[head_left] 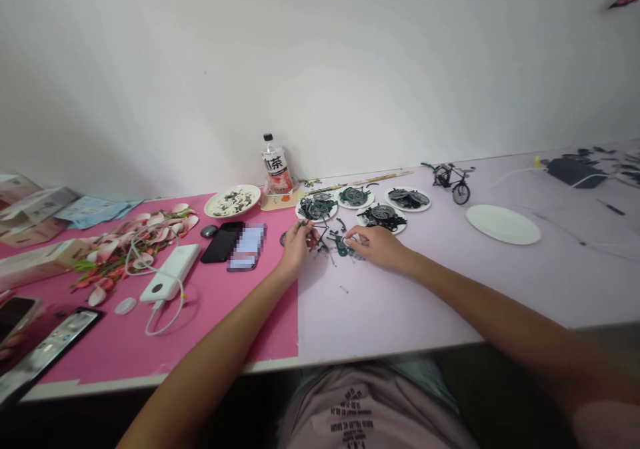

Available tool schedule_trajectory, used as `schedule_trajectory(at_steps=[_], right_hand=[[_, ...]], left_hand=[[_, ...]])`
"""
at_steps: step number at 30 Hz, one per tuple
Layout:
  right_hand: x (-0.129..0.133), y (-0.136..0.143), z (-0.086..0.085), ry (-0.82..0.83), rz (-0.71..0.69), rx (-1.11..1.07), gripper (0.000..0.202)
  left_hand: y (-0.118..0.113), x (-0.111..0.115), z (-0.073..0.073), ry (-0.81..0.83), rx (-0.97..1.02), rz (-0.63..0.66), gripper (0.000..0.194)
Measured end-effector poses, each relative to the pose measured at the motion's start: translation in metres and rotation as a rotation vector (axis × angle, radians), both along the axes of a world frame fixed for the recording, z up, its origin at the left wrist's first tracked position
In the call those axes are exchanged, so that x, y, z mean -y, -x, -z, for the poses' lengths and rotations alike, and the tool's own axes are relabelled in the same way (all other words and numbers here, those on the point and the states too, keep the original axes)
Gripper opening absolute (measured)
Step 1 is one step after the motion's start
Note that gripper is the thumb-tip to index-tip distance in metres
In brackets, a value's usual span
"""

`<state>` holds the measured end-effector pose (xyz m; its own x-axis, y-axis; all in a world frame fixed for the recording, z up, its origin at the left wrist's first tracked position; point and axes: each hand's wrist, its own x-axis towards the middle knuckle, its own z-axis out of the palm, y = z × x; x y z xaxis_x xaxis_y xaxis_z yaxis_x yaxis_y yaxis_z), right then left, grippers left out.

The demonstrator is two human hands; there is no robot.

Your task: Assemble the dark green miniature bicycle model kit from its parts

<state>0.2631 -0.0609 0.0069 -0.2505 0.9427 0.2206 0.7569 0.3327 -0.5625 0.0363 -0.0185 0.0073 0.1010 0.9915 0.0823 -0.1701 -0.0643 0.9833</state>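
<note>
My left hand [299, 246] is closed with its fingertips round a thin dark model bicycle part [323, 237], which sticks out to the right. My right hand [377, 246] faces it a short way off, fingers pinched together; whatever they may hold is too small to make out. Between and under both hands lie loose dark green plastic parts [341, 246] on the pale tabletop. Just behind the hands, small white plates [406, 208] bear dark spoked wheels and other black and green pieces. A small pin-like piece [344, 290] lies in front of the hands.
An assembled black model bicycle [453, 184] and a white plate [503, 224] stand to the right. Leftward are a drink bottle [276, 169], a bowl [233, 202], a black phone [223, 242], a cabled power bank [170, 273] and pink petal-like pieces [145, 232]. A table edge runs before me.
</note>
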Motion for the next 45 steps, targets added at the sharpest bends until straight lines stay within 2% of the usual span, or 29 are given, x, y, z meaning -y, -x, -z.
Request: schedule_trajectory(at_steps=[6, 13, 20, 24, 29, 33, 40, 45], right_hand=[[-0.001, 0.009, 0.015, -0.042, 0.022, 0.098, 0.032], [-0.009, 0.013, 0.016, -0.197, 0.073, 0.163, 0.033], [-0.021, 0.002, 0.019, -0.242, 0.141, 0.428, 0.043], [-0.026, -0.001, 0.022, -0.304, 0.177, 0.408, 0.036], [-0.030, 0.000, 0.023, -0.298, 0.060, 0.457, 0.040], [-0.032, 0.000, 0.022, -0.271, 0.004, 0.533, 0.058], [-0.032, 0.001, 0.025, -0.287, -0.026, 0.427, 0.044], [-0.030, 0.000, 0.025, -0.299, -0.028, 0.429, 0.053]], left_hand=[[-0.003, 0.005, 0.002, -0.082, -0.054, -0.006, 0.043], [-0.011, 0.005, 0.020, -0.167, -0.100, 0.047, 0.060], [-0.012, 0.002, 0.027, -0.205, -0.110, 0.051, 0.058], [-0.011, 0.002, 0.026, -0.221, -0.126, 0.036, 0.058], [-0.014, 0.005, 0.023, -0.238, -0.135, 0.036, 0.059], [-0.013, 0.006, 0.022, -0.246, -0.124, 0.037, 0.058], [-0.015, 0.007, 0.028, -0.262, -0.178, 0.026, 0.053], [-0.013, 0.010, 0.026, -0.299, -0.195, 0.033, 0.050]])
